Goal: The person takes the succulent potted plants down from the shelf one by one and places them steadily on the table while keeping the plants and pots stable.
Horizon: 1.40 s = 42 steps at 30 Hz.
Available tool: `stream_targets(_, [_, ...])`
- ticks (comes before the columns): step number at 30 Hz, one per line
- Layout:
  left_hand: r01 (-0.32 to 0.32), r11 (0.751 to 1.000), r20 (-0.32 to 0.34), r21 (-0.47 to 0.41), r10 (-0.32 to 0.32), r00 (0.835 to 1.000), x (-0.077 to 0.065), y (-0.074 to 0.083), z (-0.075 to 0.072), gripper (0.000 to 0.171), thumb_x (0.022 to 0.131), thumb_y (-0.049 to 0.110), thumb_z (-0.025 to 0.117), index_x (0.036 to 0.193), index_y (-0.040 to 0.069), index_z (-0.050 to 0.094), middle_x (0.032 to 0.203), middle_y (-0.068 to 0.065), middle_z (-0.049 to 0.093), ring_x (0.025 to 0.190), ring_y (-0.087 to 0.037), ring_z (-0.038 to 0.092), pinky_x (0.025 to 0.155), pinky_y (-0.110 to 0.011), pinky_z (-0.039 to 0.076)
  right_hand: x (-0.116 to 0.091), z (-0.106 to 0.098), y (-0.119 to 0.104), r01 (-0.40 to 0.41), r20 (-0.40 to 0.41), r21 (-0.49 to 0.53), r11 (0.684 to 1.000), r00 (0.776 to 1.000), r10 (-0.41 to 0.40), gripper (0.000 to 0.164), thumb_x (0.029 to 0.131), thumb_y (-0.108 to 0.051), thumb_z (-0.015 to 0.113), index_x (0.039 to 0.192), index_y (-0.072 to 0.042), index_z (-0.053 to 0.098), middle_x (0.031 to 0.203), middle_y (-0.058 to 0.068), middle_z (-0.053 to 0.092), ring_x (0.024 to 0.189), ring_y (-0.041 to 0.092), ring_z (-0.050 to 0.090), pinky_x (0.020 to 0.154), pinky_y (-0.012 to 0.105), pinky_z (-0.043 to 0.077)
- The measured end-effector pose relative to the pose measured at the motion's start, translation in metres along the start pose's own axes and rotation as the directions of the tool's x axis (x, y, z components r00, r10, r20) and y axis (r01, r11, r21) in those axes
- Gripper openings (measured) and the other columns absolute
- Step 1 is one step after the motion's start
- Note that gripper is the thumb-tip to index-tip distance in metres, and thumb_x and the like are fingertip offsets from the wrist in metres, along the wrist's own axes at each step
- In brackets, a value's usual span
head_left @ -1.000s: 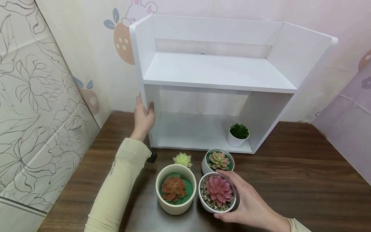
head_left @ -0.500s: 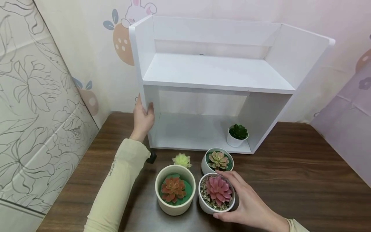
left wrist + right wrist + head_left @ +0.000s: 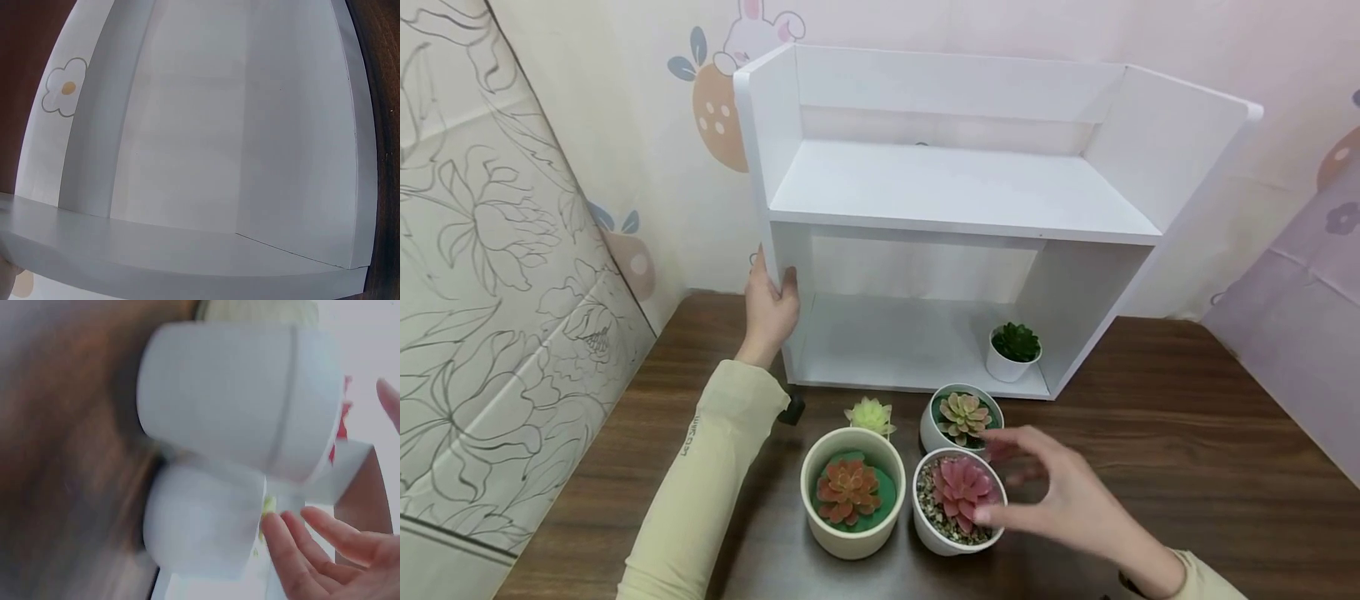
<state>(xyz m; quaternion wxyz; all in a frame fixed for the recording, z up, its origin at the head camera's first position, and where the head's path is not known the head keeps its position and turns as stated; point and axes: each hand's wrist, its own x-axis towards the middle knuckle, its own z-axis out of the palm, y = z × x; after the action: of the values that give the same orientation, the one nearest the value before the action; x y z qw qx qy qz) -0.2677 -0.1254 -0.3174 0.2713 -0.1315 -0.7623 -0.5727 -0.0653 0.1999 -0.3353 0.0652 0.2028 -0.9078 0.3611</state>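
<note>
My left hand grips the left side panel of a white two-tier shelf, thumb on the inner face. My right hand hovers at the right of a white pot with a pink succulent, fingers spread and apart from the pot. In the right wrist view the white pot stands on the table, with the fingers above rim height. Behind it is a white pot with a yellow-pink succulent. To its left stands a cream pot with a red-brown succulent.
A small white pot with a dark green succulent stands on the shelf's lower board, at the right. A pale yellow-green succulent shows behind the cream pot. The brown wooden table extends to the right, and a patterned wall rises behind the shelf.
My right hand has let go of the pot with the pink succulent and lifted slightly up and right, fingers spreading. The left hand keeps its grip on the shelf.
</note>
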Motion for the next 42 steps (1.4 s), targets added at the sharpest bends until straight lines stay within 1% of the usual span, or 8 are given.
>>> stream_targets(3, [-0.006,1.0,-0.002,0.007,0.006,1.0,0.001,-0.001,0.0,0.047,0.097,0.006,0.042,0.143,0.007,0.035,0.136,-0.017,0.047,0.13,-0.033,0.045,0.107,-0.056,0.036,0.009,-0.009,0.004,-0.051,-0.11,-0.017,0.999,0.993,0.049,0.062,0.069,-0.025,0.086,0.123,-0.012,0.06,0.112,0.007,0.067,0.086,0.01,0.065,0.071,0.025,0.056])
stream_targets(7, [-0.021,1.0,-0.005,0.022,0.021,1.0,0.0,-0.002,0.0,0.048,0.097,0.005,0.041,0.145,0.007,0.034,0.137,-0.017,0.047,0.131,-0.033,0.045,0.107,-0.056,0.036,0.021,-0.017,0.014,-0.116,-0.276,-0.135,0.984,0.958,0.076,0.066,0.071,-0.025,0.086,0.127,-0.006,0.057,0.11,0.01,0.064,0.09,0.02,0.065,0.077,0.017,0.052])
stream_targets(13, [-0.021,0.999,-0.005,0.028,0.021,1.0,0.0,-0.003,0.0,0.048,0.098,0.005,0.041,0.145,0.007,0.034,0.137,-0.017,0.047,0.132,-0.033,0.044,0.106,-0.056,0.037,0.037,-0.022,0.032,-0.141,-0.401,-0.198,0.97,0.915,0.051,0.072,0.072,-0.02,0.084,0.131,0.003,0.05,0.12,0.019,0.055,0.102,0.031,0.057,0.081,0.012,0.042])
stream_targets(15, [-0.019,1.0,-0.004,0.024,0.019,1.0,0.0,-0.003,0.0,0.047,0.098,0.005,0.041,0.144,0.008,0.034,0.137,-0.017,0.048,0.131,-0.033,0.045,0.106,-0.056,0.037,0.042,-0.022,0.038,-0.127,-0.427,-0.203,0.971,0.904,0.029,0.073,0.072,-0.017,0.084,0.132,0.004,0.048,0.122,0.021,0.053,0.106,0.034,0.055,0.085,0.018,0.044])
stream_targets(20, [-0.016,1.0,-0.007,0.014,0.016,1.0,0.0,-0.003,-0.001,0.047,0.097,0.005,0.041,0.144,0.007,0.035,0.136,-0.017,0.048,0.131,-0.033,0.045,0.106,-0.056,0.037,0.057,-0.018,0.052,-0.122,-0.427,-0.19,0.974,0.904,0.03,0.076,0.073,-0.014,0.082,0.135,0.008,0.043,0.125,0.027,0.048,0.108,0.04,0.052,0.088,0.051,0.047])
stream_targets(23, [-0.021,1.0,-0.006,0.012,0.021,1.0,0.0,-0.002,-0.001,0.047,0.097,0.004,0.041,0.144,0.006,0.035,0.136,-0.018,0.048,0.131,-0.033,0.045,0.106,-0.056,0.037,0.066,-0.016,0.061,-0.145,-0.408,-0.204,0.968,0.912,0.051,0.08,0.074,-0.016,0.081,0.137,0.011,0.039,0.129,0.031,0.043,0.11,0.045,0.049,0.089,0.058,0.044])
stream_targets(32, [-0.027,1.0,-0.004,0.007,0.027,1.0,0.0,-0.002,0.001,0.048,0.097,0.004,0.041,0.144,0.005,0.034,0.134,-0.019,0.048,0.13,-0.034,0.046,0.106,-0.056,0.038,0.085,-0.013,0.085,-0.28,-0.338,-0.226,0.933,0.921,0.195,0.094,0.078,-0.03,0.078,0.144,0.012,0.025,0.138,0.038,0.031,0.121,0.052,0.038,0.097,0.066,0.034])
stream_targets(42, [-0.027,0.999,-0.005,0.02,0.027,1.0,0.0,-0.003,0.001,0.049,0.097,0.004,0.042,0.145,0.006,0.032,0.136,-0.019,0.047,0.131,-0.033,0.045,0.106,-0.055,0.038,0.095,-0.012,0.099,-0.33,-0.325,-0.23,0.916,0.913,0.247,0.097,0.08,-0.03,0.076,0.144,0.016,0.019,0.135,0.042,0.031,0.121,0.054,0.035,0.098,0.066,0.034])
